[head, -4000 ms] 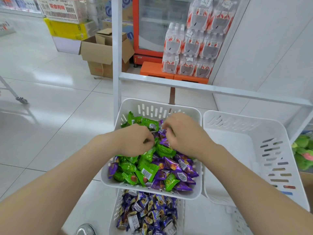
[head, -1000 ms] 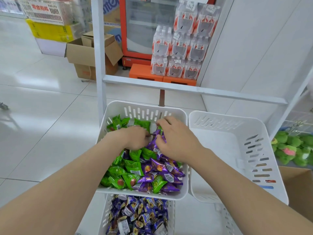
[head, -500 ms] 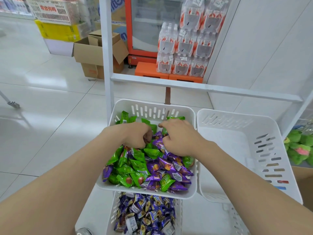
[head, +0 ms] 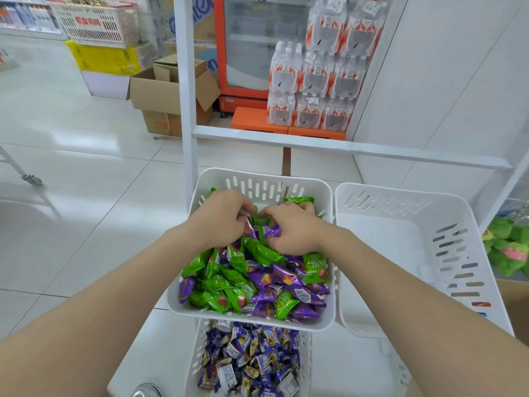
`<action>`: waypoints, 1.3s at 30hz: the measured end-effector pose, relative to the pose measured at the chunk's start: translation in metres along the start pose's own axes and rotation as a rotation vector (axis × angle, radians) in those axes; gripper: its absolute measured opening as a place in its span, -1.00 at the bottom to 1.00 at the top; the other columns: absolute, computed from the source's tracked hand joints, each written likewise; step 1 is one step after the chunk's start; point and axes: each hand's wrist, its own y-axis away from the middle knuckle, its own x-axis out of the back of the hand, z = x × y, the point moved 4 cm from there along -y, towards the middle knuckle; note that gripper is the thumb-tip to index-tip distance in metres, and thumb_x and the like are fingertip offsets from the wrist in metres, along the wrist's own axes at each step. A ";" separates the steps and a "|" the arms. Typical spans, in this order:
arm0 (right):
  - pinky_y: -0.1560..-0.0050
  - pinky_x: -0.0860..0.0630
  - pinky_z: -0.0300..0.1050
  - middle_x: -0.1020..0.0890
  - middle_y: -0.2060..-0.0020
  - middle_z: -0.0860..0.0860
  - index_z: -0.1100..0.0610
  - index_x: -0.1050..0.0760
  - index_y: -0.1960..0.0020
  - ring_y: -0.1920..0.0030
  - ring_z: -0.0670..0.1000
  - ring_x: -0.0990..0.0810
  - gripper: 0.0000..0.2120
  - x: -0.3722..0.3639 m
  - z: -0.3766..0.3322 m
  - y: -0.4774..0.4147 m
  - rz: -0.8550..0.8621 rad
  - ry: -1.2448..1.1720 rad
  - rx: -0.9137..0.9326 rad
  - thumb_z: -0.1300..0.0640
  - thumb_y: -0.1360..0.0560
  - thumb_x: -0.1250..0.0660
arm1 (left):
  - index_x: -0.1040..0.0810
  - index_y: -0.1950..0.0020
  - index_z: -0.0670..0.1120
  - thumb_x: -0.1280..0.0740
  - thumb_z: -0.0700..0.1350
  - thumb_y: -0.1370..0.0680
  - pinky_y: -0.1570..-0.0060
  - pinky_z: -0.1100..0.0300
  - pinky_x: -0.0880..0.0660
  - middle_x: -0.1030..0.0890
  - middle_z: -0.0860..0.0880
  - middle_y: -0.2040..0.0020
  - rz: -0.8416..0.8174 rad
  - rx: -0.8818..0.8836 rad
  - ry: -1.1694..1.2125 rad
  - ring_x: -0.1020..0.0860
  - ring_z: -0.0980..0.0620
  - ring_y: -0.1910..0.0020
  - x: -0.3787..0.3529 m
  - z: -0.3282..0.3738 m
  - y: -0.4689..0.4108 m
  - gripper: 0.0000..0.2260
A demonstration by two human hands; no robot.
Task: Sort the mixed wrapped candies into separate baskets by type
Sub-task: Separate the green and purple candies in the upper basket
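A white slotted basket in front of me holds a mixed heap of green wrapped candies and purple wrapped candies. Both hands are dug into the far half of the heap. My left hand is curled, with purple candies bunched under its fingers. My right hand is curled over purple candies beside it; a green one lies by its fingertips. To the right stands a white basket that looks bare inside. Below, on a lower level, a third basket is full of blue-purple wrapped candies.
The baskets sit in a white metal rack whose upright post rises at the left. Beyond are a tiled floor, open cardboard boxes, a red-framed fridge and stacked bottle packs. Green plush toys lie at the right edge.
Both hands have stayed in the mixed basket, shifting toward its far wall and raking candies together. The view has shifted slightly.
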 end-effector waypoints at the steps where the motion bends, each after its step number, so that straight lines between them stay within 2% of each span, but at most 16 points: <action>1: -0.38 -0.11 0.19 -0.56 -0.22 -0.01 -0.09 -0.31 -0.53 -0.42 0.08 -0.35 -0.40 0.000 -0.001 0.003 0.039 -0.009 0.011 -0.03 -0.51 -0.34 | -0.68 -0.21 -0.05 -0.26 -0.29 -0.57 -0.19 0.20 -0.52 -0.68 -0.01 -0.13 0.037 0.008 -0.006 -0.62 0.01 -0.15 0.003 -0.001 0.000 -0.68; 6: -0.41 -0.18 0.14 -0.60 -0.30 -0.04 -0.11 -0.31 -0.57 -0.41 0.06 -0.45 -0.41 0.013 -0.004 0.022 0.264 -0.103 0.070 0.01 -0.57 -0.37 | -0.63 -0.25 -0.05 -0.28 -0.27 -0.58 -0.16 -0.02 -0.52 -0.53 -0.08 -0.15 0.170 0.001 -0.107 -0.59 -0.13 -0.08 0.011 0.007 0.012 -0.70; 9: -0.40 -0.34 0.16 -0.62 -0.17 -0.13 -0.13 -0.42 -0.46 -0.29 -0.02 -0.54 -0.49 0.016 -0.001 0.036 0.402 -0.176 0.107 -0.01 -0.54 -0.42 | -0.62 -0.24 -0.06 -0.31 -0.20 -0.57 -0.12 0.00 -0.52 -0.52 -0.05 -0.12 0.268 0.017 -0.060 -0.58 -0.09 -0.04 0.018 0.021 0.025 -0.73; 12: -0.17 -0.56 0.02 -0.61 0.05 -0.18 -0.08 -0.52 -0.23 -0.01 -0.13 -0.61 -0.67 0.020 0.005 0.048 0.562 -0.379 0.129 0.07 -0.50 -0.47 | -0.63 -0.10 0.03 -0.40 -0.12 -0.49 -0.03 0.12 -0.52 -0.49 0.06 -0.06 0.422 0.018 0.066 -0.59 0.05 0.13 0.027 0.038 0.049 -0.80; 14: 0.01 -0.59 -0.11 -0.63 0.15 -0.14 -0.02 -0.55 -0.08 0.12 -0.14 -0.63 -0.79 0.023 0.008 0.053 0.656 -0.498 0.109 0.16 -0.49 -0.48 | -0.63 0.05 0.09 -0.46 -0.07 -0.44 0.06 0.18 -0.53 -0.51 0.13 0.04 0.458 -0.006 0.147 -0.58 0.15 0.25 0.029 0.050 0.062 -0.88; 16: 0.07 -0.61 -0.09 -0.65 0.17 -0.12 -0.01 -0.56 0.02 0.16 -0.13 -0.64 -0.86 0.023 0.008 0.053 0.667 -0.489 0.090 0.15 -0.49 -0.48 | -0.63 0.14 0.07 -0.51 -0.05 -0.40 0.10 0.18 -0.55 -0.55 0.15 0.20 0.342 -0.061 0.131 -0.56 0.20 0.26 0.016 0.056 0.067 -0.90; 18: 0.03 -0.62 -0.02 -0.65 0.16 -0.12 -0.01 -0.57 0.07 0.15 -0.12 -0.65 -0.90 0.019 0.009 0.048 0.598 -0.437 0.086 0.14 -0.51 -0.47 | -0.64 0.11 0.03 -0.53 -0.02 -0.43 0.10 0.15 -0.54 -0.56 0.15 0.28 0.150 -0.094 0.046 -0.53 0.17 0.24 -0.005 0.055 0.067 -0.88; 22: -0.06 -0.62 0.02 -0.66 0.11 -0.10 0.02 -0.56 -0.01 0.07 -0.09 -0.64 -0.89 0.014 0.012 0.044 0.529 -0.355 0.095 0.15 -0.52 -0.45 | -0.62 -0.17 0.06 -0.45 0.06 -0.55 -0.10 -0.01 -0.52 -0.62 0.03 0.02 -0.006 -0.131 -0.229 -0.51 -0.05 -0.07 -0.034 0.046 0.063 -0.77; 25: -0.13 -0.56 -0.06 -0.62 0.02 -0.10 -0.01 -0.56 -0.10 -0.03 -0.09 -0.58 -0.83 0.024 0.014 0.050 0.631 -0.263 0.095 0.10 -0.53 -0.46 | -0.57 -0.24 0.07 -0.38 0.19 -0.56 -0.17 -0.02 -0.47 -0.53 0.00 -0.12 0.031 -0.155 -0.406 -0.43 -0.09 -0.14 -0.033 0.044 0.059 -0.68; 27: -0.02 -0.55 -0.08 -0.61 0.14 -0.11 -0.01 -0.59 -0.01 0.08 -0.10 -0.56 -0.88 0.038 0.009 0.064 0.715 -0.187 0.117 0.10 -0.49 -0.47 | -0.50 -0.29 0.04 -0.39 0.21 -0.55 -0.17 -0.03 -0.46 -0.46 -0.01 -0.18 0.022 -0.133 -0.406 -0.42 -0.10 -0.18 -0.031 0.041 0.057 -0.60; 28: 0.07 -0.55 -0.08 -0.61 0.23 -0.13 -0.01 -0.60 0.07 0.16 -0.13 -0.56 -0.92 0.045 0.006 0.074 0.698 -0.182 0.124 0.08 -0.47 -0.48 | -0.47 -0.31 0.03 -0.39 0.20 -0.55 -0.16 -0.05 -0.47 -0.43 -0.02 -0.20 -0.014 -0.115 -0.379 -0.42 -0.11 -0.19 -0.030 0.039 0.055 -0.58; 30: 0.19 -0.57 -0.09 -0.62 0.35 -0.13 -0.05 -0.61 0.18 0.27 -0.17 -0.58 -0.86 0.048 0.001 0.094 0.522 -0.179 0.125 -0.06 -0.42 -0.53 | -0.45 -0.29 0.01 -0.38 0.17 -0.56 -0.12 -0.09 -0.49 -0.42 -0.02 -0.19 -0.101 -0.089 -0.336 -0.47 -0.13 -0.16 -0.029 0.036 0.052 -0.61; 32: 0.19 -0.58 -0.09 -0.63 0.31 -0.16 -0.08 -0.61 0.17 0.25 -0.18 -0.60 -0.69 0.041 -0.002 0.113 0.253 -0.101 0.129 -0.24 -0.29 -0.60 | -0.46 -0.15 0.00 -0.38 0.13 -0.53 -0.07 -0.10 -0.52 -0.44 0.00 -0.09 -0.156 -0.077 -0.300 -0.51 -0.13 -0.12 -0.028 0.035 0.049 -0.70; 34: 0.06 -0.54 -0.09 -0.63 0.20 -0.20 -0.12 -0.63 0.03 0.13 -0.17 -0.58 -0.50 0.029 0.001 0.123 0.028 0.051 0.124 -0.34 -0.16 -0.64 | -0.48 -0.20 0.01 -0.35 0.05 -0.51 -0.11 -0.13 -0.52 -0.49 0.00 -0.13 -0.197 -0.068 -0.240 -0.52 -0.13 -0.18 -0.029 0.036 0.047 -0.71; 37: -0.01 -0.33 -0.07 -0.62 0.08 -0.21 -0.16 -0.61 -0.14 -0.02 -0.08 -0.47 -0.38 0.015 0.001 0.121 -0.036 0.256 0.152 -0.36 -0.15 -0.63 | -0.36 -0.52 0.11 -0.21 -0.14 -0.60 -0.32 -0.24 -0.39 -0.45 0.02 -0.45 -0.259 -0.056 -0.182 -0.40 -0.14 -0.43 -0.035 0.039 0.044 -0.53; 39: -0.03 -0.31 -0.05 -0.64 0.07 -0.19 -0.15 -0.63 -0.14 -0.03 -0.06 -0.45 -0.44 0.012 -0.002 0.119 -0.009 0.277 0.172 -0.35 -0.22 -0.60 | -0.30 -0.56 0.16 -0.17 -0.16 -0.66 -0.36 -0.28 -0.31 -0.42 0.03 -0.47 -0.266 -0.043 -0.192 -0.34 -0.15 -0.46 -0.038 0.039 0.043 -0.53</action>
